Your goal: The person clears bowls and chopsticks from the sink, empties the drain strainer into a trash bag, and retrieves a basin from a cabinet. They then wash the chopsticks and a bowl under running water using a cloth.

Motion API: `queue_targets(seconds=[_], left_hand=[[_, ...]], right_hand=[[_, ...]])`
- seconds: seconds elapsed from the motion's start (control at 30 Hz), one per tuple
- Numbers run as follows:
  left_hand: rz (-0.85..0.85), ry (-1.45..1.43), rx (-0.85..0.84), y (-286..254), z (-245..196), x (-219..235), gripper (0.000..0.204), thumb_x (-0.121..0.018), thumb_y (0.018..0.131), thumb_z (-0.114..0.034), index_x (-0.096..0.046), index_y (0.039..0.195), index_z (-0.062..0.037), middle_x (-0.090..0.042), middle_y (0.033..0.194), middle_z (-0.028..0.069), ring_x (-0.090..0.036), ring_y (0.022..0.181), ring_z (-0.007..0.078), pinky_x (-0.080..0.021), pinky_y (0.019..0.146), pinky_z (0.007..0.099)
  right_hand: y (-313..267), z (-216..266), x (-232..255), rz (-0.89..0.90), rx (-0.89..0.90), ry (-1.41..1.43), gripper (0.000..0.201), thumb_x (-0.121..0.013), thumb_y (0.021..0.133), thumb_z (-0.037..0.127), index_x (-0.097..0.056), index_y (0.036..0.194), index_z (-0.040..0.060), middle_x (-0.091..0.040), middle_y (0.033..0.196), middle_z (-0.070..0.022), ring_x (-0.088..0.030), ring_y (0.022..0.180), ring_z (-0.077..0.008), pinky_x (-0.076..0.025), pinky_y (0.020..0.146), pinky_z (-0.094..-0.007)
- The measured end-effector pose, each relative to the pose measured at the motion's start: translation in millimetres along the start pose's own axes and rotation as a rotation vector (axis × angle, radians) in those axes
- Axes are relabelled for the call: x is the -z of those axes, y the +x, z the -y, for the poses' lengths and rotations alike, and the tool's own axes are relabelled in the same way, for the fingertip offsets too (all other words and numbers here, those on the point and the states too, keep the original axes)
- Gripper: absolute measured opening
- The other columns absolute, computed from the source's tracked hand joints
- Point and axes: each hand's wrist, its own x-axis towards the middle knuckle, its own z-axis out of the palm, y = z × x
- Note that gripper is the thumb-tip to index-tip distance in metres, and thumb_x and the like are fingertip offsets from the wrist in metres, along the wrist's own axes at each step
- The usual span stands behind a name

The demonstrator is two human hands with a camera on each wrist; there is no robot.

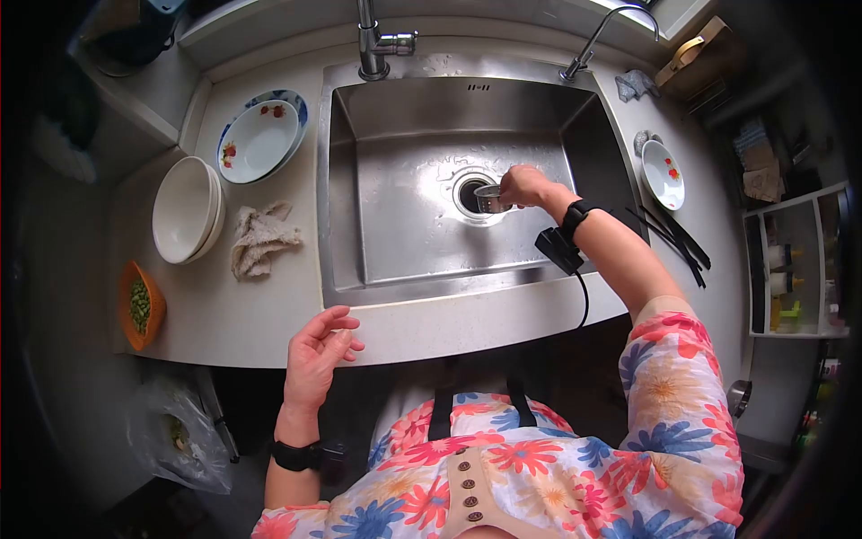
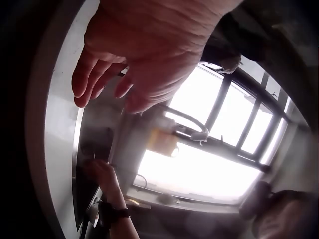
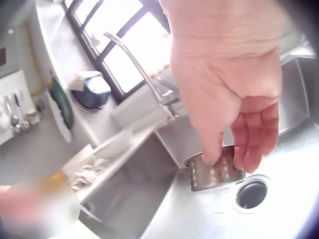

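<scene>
Looking down from the head view, I see my right hand [image 1: 523,186] pinching the sink strainer [image 1: 488,198] by its rim, held just above the drain hole [image 1: 470,193] in the steel sink [image 1: 395,242]. My left hand [image 1: 318,355] hangs off the near edge of the counter [image 1: 269,310] with fingers spread and relaxed, holding nothing. To that hand's far left sit stacked white bowls [image 1: 187,208], apparently empty, a flowered dish [image 1: 260,136], a crumpled cloth [image 1: 261,238], and an orange basket [image 1: 141,305] with green pieces inside.

From the left wrist view, the left hand [image 2: 144,45] is loose and open, touching nothing.

From the right wrist view, the right hand [image 3: 234,94] grips the perforated strainer [image 3: 214,172], one finger inside the cup and the others outside; I can't make out anything in it. The drain hole [image 3: 251,193] lies just below and beside it. I'd judge it best to keep the strainer level and centred over the hole while handling it.
</scene>
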Motion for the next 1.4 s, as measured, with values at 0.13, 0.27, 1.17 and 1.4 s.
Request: queue_targets(seconds=[0.13,0.27,1.17,1.4], left_hand=[[-0.008,0.047,0.026,27.6,-16.3,8.0,0.03,-0.056,0.083,-0.007,-0.052,0.113,-0.0004,-0.059,0.097,0.0112,-0.06,0.074,0.0151,-0.048,0.063,0.0235],[0.017,0.063,0.083,49.5,-26.3,18.0,0.031,-0.056,0.083,-0.005,-0.052,0.113,0.0003,-0.059,0.099,0.01,-0.06,0.075,0.0136,-0.048,0.064,0.023],[0.5,0.183,0.184,93.2,-6.6,-110.9,0.029,-0.058,0.083,-0.01,-0.055,0.11,-0.0006,-0.06,0.097,0.0115,-0.06,0.075,0.0137,-0.047,0.064,0.0233],[0.813,0.262,0.234,29.6,37.5,-231.8,0.029,-0.059,0.083,-0.009,-0.054,0.111,-0.0003,-0.06,0.1,0.0092,-0.059,0.079,0.0124,-0.046,0.066,0.0211]], right_hand=[[71.1,-37.4,-54.5,-0.053,0.079,-0.186,0.022,-0.057,0.064,0.021,-0.068,0.08,0.0091,-0.063,0.08,-0.0152,-0.061,0.077,-0.0312,-0.049,0.071,-0.0376],[81.7,-29.1,-76.9,0.142,0.029,-0.248,0.029,-0.056,0.068,0.019,-0.064,0.092,0.0051,-0.062,0.092,-0.0171,-0.06,0.084,-0.0336,-0.048,0.076,-0.039],[-114.4,-8.2,52.3,-0.225,0.203,0.47,0.017,-0.06,0.076,0.016,-0.06,0.075,-0.0007,-0.058,0.061,-0.0076,-0.055,0.056,-0.0134,-0.045,0.053,-0.027],[-312.4,-60.8,-82.2,-0.323,0.079,1.046,0.021,-0.062,0.077,0.02,-0.058,0.073,0.0,-0.058,0.061,-0.0098,-0.055,0.054,-0.0159,-0.043,0.053,-0.028]])
